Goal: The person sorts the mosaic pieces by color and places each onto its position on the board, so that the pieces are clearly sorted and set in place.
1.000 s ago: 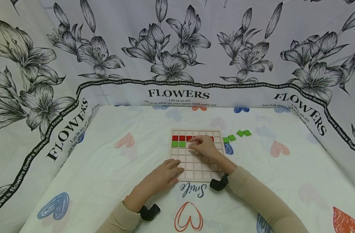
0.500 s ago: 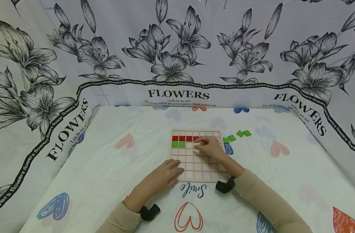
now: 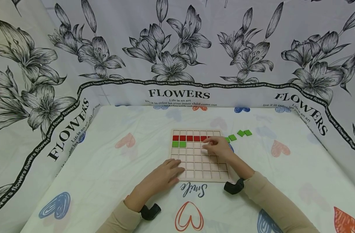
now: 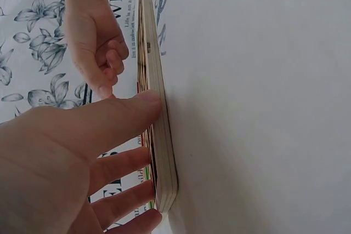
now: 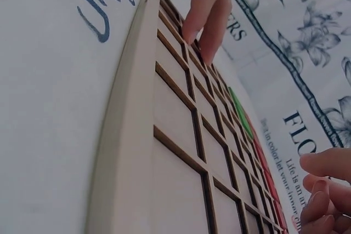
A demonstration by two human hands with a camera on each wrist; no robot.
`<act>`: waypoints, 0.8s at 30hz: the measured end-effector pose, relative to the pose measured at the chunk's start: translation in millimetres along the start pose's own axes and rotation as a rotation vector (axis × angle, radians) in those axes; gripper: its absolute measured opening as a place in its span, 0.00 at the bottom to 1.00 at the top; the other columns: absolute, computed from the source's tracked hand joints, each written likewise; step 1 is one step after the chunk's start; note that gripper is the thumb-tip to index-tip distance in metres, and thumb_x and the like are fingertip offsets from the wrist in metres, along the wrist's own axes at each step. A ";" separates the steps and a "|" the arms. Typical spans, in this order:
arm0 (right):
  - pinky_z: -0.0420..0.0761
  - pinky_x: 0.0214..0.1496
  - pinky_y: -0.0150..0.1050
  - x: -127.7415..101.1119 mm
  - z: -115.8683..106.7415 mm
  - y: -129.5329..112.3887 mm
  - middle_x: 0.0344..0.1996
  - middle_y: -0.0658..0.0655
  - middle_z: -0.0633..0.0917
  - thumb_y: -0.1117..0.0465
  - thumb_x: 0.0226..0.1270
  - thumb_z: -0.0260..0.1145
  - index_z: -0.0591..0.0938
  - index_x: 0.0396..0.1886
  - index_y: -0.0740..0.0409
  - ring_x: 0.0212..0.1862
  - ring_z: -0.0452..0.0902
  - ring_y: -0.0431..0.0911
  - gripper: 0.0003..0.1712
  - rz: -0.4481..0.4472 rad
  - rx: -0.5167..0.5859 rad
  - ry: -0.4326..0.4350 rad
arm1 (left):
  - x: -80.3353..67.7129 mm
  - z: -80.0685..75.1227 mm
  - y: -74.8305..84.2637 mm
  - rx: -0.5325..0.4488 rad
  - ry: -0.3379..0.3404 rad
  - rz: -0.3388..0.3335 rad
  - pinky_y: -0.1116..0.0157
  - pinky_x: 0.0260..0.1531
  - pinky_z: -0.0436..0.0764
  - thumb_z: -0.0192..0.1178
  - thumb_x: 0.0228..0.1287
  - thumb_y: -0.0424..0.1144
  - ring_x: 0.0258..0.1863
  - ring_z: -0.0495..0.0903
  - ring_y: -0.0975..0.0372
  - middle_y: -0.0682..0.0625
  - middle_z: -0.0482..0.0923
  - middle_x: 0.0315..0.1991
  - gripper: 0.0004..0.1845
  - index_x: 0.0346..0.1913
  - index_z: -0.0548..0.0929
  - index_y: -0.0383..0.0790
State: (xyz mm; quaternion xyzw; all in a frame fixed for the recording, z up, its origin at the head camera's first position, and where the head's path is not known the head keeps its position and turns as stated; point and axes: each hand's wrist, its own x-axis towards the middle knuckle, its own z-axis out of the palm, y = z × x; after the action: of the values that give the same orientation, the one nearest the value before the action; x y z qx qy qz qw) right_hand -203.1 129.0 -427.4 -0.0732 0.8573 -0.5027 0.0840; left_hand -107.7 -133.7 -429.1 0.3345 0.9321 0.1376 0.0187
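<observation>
Left hand [image 3: 161, 177] lies flat with straight fingers on the pale wooden grid board's [image 3: 195, 176] 7 o'clock corner, likely steadying it. Right hand [image 3: 219, 147], fingers curled, hovers over the board's 2 o'clock edge; grasp unclear. Red square tiles [image 3: 189, 138] fill row two, green square tiles [image 3: 178, 144] below; loose green tiles [image 3: 243, 132] wait at 2 o'clock on the heart-print cloth [image 3: 113, 181].
</observation>
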 end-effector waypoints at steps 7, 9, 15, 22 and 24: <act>0.65 0.21 0.30 -3.1 -7.9 3.3 0.19 0.48 0.73 0.60 0.60 0.69 0.85 0.46 0.65 0.22 0.65 0.40 0.16 0.023 -0.018 0.024 | -0.4 -0.9 0.9 0.002 -0.005 -0.001 0.52 0.66 0.74 0.59 0.67 0.41 0.67 0.69 0.48 0.42 0.72 0.66 0.19 0.60 0.79 0.44; 0.65 0.22 0.29 -3.8 -9.8 5.2 0.20 0.48 0.72 0.60 0.60 0.70 0.85 0.45 0.65 0.25 0.65 0.41 0.16 0.037 -0.019 0.032 | -0.5 -1.5 1.2 0.003 -0.003 -0.001 0.52 0.66 0.74 0.59 0.67 0.41 0.67 0.69 0.48 0.42 0.72 0.66 0.19 0.60 0.79 0.44; 0.69 0.24 0.29 -4.9 -16.8 11.9 0.20 0.48 0.73 0.59 0.61 0.69 0.84 0.46 0.63 0.23 0.68 0.42 0.16 0.069 -0.013 0.050 | -0.5 -2.4 1.8 -0.002 -0.005 0.001 0.52 0.66 0.74 0.59 0.67 0.41 0.67 0.69 0.48 0.42 0.72 0.66 0.19 0.59 0.79 0.44; 0.71 0.24 0.29 -5.1 -28.6 18.4 0.21 0.46 0.75 0.57 0.62 0.69 0.84 0.48 0.63 0.24 0.68 0.38 0.18 0.073 -0.037 0.086 | -1.0 -3.5 2.1 -0.004 -0.002 0.001 0.52 0.66 0.74 0.59 0.66 0.40 0.67 0.70 0.48 0.42 0.72 0.66 0.19 0.59 0.79 0.44; 0.71 0.23 0.29 -6.0 -32.1 19.0 0.19 0.46 0.74 0.58 0.62 0.69 0.84 0.48 0.64 0.21 0.67 0.38 0.18 0.066 -0.031 0.089 | -1.1 -3.9 2.4 -0.006 -0.002 0.001 0.52 0.66 0.74 0.59 0.66 0.40 0.67 0.70 0.48 0.42 0.72 0.66 0.19 0.59 0.79 0.44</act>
State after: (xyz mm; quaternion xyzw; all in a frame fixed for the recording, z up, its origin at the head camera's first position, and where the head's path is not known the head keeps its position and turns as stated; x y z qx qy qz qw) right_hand -205.0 166.7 -428.2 -0.0236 0.8697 -0.4891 0.0611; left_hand -105.9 -133.6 -424.8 0.3349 0.9315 0.1401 0.0205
